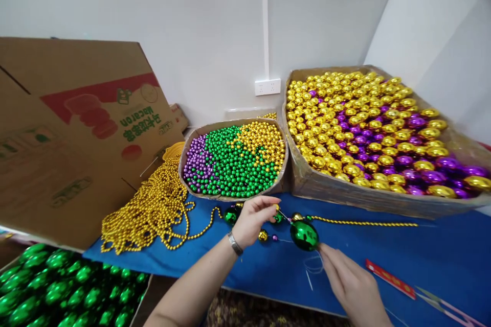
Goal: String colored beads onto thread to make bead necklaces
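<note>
your left hand (251, 219) pinches thin thread end above blue felt mat (441, 255); your right hand (353, 286) grips large glossy green oval bead (304, 235) just right of left hand, nearer right; bead long axis runs left-right along thread; gold bead strand (364, 223) behind.

A shiny green oval bead (304, 235) hangs on a thin thread (286, 215) just above the blue tabletop.

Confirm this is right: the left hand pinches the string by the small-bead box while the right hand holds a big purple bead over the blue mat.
Not quite. In the head view the big bead at the right hand is green, not purple. The left hand does pinch the string near the small-bead box, over the blue mat.
</note>
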The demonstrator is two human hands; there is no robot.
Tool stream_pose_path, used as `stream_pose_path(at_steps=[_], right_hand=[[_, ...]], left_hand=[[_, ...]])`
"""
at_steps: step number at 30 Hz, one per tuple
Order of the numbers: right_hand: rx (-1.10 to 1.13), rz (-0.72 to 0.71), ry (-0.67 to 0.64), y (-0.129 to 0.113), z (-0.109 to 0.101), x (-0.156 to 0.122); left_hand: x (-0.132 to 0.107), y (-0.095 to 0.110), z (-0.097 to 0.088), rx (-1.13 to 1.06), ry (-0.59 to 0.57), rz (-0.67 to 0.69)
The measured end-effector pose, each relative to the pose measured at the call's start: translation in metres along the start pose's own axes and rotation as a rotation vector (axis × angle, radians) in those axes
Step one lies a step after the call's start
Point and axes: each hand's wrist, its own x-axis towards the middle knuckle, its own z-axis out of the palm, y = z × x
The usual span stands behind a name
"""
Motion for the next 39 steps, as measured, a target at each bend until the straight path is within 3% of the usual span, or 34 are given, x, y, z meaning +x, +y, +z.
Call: stream_pose_path(at_steps=[3, 6, 9, 12, 15, 18, 20, 25, 28, 32, 36, 39], right_hand=[[-0.074, -0.063, -0.005, 0.006, 0.005, -0.014], [-0.039, -0.069, -0.028, 0.009, 0.013, -0.028], [0.078, -0.004, -0.101, 0.010, 0.025, -0.040], [0.179, 0.128, -0.222, 0.011, 0.037, -0.048], [0.211, 0.194, -0.310, 0.013, 0.043, -0.047], [0.182, 0.226, -0.298, 0.015, 0.041, -0.034], [0.208, 0.257, -0.268, 0.014, 0.036, -0.019], [0.445, 0.291, -0.172, 0.006, 0.026, 0.023], [0.607, 0.396, -0.161, 0.005, 0.021, 0.036], [0.770, 0.591, -0.147, 0.012, 0.016, 0.040], [0.825, 0.704, -0.053, 0.020, 0.015, 0.039], [0.844, 0.738, -0.041, 0.025, 0.018, 0.035]], left_hand=[[-0.014, -0.018, 0.006, 0.122, 0.010, 0.003], [-0.027, -0.039, 0.015, 0.053, 0.075, -0.038], [-0.034, -0.056, 0.018, 0.002, 0.116, -0.089], [-0.033, -0.067, 0.015, 0.089, 0.091, -0.086], [-0.028, -0.067, 0.009, 0.299, 0.080, 0.059], [-0.018, -0.054, 0.007, 0.542, 0.041, 0.288], [-0.011, -0.037, 0.012, 0.620, -0.006, 0.358], [0.011, 0.009, 0.041, 0.588, -0.191, 0.407], [0.029, 0.027, 0.060, 0.582, -0.309, 0.412], [0.053, 0.041, 0.082, 0.620, -0.429, 0.416], [0.082, 0.057, 0.105, 0.637, -0.554, 0.392], [0.118, 0.067, 0.131, 0.814, -0.542, 0.527]])
